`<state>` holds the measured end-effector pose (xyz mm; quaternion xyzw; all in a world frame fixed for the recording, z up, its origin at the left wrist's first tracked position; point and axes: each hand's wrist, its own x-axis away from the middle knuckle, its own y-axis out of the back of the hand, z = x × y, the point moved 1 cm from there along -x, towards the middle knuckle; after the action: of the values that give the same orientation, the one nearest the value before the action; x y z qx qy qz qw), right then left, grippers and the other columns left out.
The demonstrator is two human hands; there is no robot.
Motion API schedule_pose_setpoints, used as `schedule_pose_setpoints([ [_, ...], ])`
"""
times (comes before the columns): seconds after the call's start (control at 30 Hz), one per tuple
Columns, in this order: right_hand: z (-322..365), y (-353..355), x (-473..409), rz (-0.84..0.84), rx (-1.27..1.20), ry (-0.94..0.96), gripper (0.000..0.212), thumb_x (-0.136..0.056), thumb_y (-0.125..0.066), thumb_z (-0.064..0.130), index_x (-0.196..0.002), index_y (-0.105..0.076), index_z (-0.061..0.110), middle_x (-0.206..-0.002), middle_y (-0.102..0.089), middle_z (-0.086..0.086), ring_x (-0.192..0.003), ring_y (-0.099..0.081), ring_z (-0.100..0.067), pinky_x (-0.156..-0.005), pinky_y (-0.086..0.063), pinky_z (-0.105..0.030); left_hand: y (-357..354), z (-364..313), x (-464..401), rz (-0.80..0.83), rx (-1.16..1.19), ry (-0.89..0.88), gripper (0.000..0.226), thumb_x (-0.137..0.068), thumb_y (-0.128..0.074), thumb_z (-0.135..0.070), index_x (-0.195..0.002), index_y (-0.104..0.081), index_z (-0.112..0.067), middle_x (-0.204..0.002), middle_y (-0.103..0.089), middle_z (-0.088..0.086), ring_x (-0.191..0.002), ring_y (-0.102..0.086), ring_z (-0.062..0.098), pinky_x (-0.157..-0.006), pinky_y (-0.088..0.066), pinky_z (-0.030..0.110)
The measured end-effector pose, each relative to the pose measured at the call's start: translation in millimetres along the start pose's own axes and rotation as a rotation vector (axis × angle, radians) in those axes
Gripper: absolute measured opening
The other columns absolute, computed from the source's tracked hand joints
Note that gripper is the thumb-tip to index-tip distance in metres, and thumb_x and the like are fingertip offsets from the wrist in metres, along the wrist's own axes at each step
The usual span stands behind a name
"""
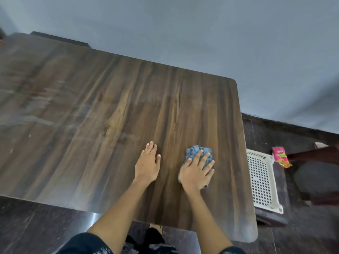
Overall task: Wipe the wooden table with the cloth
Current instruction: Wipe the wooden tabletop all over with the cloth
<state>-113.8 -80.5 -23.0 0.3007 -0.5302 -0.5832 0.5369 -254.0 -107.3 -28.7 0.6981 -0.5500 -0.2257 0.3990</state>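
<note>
Cloth: blue cloth [200, 153], bunched, lying on the wooden surface [110, 110] toward its near right part, mostly covered by the right hand [197, 171].
Right hand: palm down on the cloth, fingers [205, 159] spread and straight, pressing it flat rather than clutching it.
Left hand: left hand [147, 165] rests flat on bare wood just beside the cloth, fingers straight and relaxed, holding nothing.
Surface condition: pale smears and hazy patches show across the far left part; judged not yet wiped there.
Risk, cloth: a bunched cloth under flat fingers could slip out or roll on a fast stroke, leaving streaks.
Risk, right edge: the rounded right edge is near the cloth; a stroke carried rightward could push it off toward the white perforated basket [262, 180] and the pink packet [280, 156] below.
Risk, near edge: the near edge lies close to the person's body; a pull-back stroke could drop debris onto the floor [36, 226].
Open room: wide bare wood to the left and far side; the wall [183, 24] bounds the far edge.
</note>
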Motion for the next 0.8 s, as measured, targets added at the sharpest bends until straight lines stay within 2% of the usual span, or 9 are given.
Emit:
schedule_pose_setpoints([
  [0.07, 33, -14, -11, 0.013, 0.013, 0.088, 0.056, -0.100, -0.018, 0.035, -0.152, -0.011, 0.016, -0.159, -0.008, -0.008, -0.146, -0.005, -0.035, -0.115, -0.007, -0.049, 10, 13, -14, -0.028, -0.011, 0.034, 0.047, -0.099, -0.029, -0.025, -0.143, -0.026, -0.007, -0.155, -0.016, 0.003, -0.144, -0.008, 0.014, -0.115, -0.008, 0.026],
  [0.2, 102, -33, -18, 0.023, 0.009, 0.196, 0.057, -0.102, -0.021, 0.034, -0.152, -0.002, 0.016, -0.160, 0.001, -0.007, -0.146, 0.004, -0.033, -0.116, 0.000, -0.047, 33, 48, -36, -0.086, -0.045, 0.077, 0.048, -0.099, -0.030, -0.024, -0.143, -0.025, -0.006, -0.155, -0.017, 0.005, -0.144, -0.010, 0.017, -0.115, -0.008, 0.027],
  [0.27, 135, -48, -17, 0.021, 0.006, 0.248, 0.056, -0.101, -0.021, 0.034, -0.152, -0.008, 0.015, -0.159, -0.005, -0.008, -0.146, -0.002, -0.034, -0.116, -0.003, -0.048, 47, 69, -49, -0.131, -0.028, 0.112, 0.048, -0.099, -0.030, -0.021, -0.143, -0.025, -0.005, -0.154, -0.018, 0.006, -0.143, -0.011, 0.017, -0.115, -0.008, 0.027],
  [0.37, 181, -70, 0, -0.047, -0.005, 0.293, 0.056, -0.094, -0.024, 0.033, -0.144, -0.039, 0.011, -0.149, -0.038, -0.011, -0.138, -0.033, -0.037, -0.110, -0.016, -0.047, 72, 104, -73, -0.200, 0.022, 0.187, 0.047, -0.098, -0.032, -0.019, -0.142, -0.027, -0.004, -0.153, -0.021, 0.007, -0.143, -0.013, 0.017, -0.115, -0.009, 0.028],
  [0.43, 218, -88, 18, -0.025, -0.019, 0.321, 0.056, -0.091, -0.027, 0.032, -0.138, -0.048, 0.010, -0.144, -0.046, -0.011, -0.133, -0.041, -0.036, -0.107, -0.019, -0.046, 94, 130, -89, -0.233, 0.058, 0.230, 0.047, -0.098, -0.033, -0.020, -0.142, -0.028, -0.004, -0.153, -0.023, 0.006, -0.143, -0.014, 0.016, -0.116, -0.010, 0.028],
  [0.63, 329, -118, 55, 0.051, -0.069, 0.264, 0.056, -0.090, -0.029, 0.032, -0.139, -0.046, 0.009, -0.145, -0.043, -0.012, -0.134, -0.040, -0.034, -0.107, -0.022, -0.046, 161, 206, -136, -0.205, 0.115, 0.178, 0.048, -0.099, -0.034, -0.024, -0.143, -0.027, -0.007, -0.153, -0.021, 0.003, -0.142, -0.013, 0.010, -0.114, -0.011, 0.025],
  [0.8, 417, -132, 30, 0.077, -0.048, 0.228, 0.058, -0.089, -0.028, 0.032, -0.139, -0.046, 0.010, -0.145, -0.044, -0.012, -0.134, -0.040, -0.034, -0.109, -0.019, -0.046, 203, 255, -186, -0.190, 0.161, 0.144, 0.046, -0.098, -0.036, -0.022, -0.141, -0.031, -0.007, -0.152, -0.025, 0.003, -0.141, -0.016, 0.011, -0.114, -0.014, 0.024],
])
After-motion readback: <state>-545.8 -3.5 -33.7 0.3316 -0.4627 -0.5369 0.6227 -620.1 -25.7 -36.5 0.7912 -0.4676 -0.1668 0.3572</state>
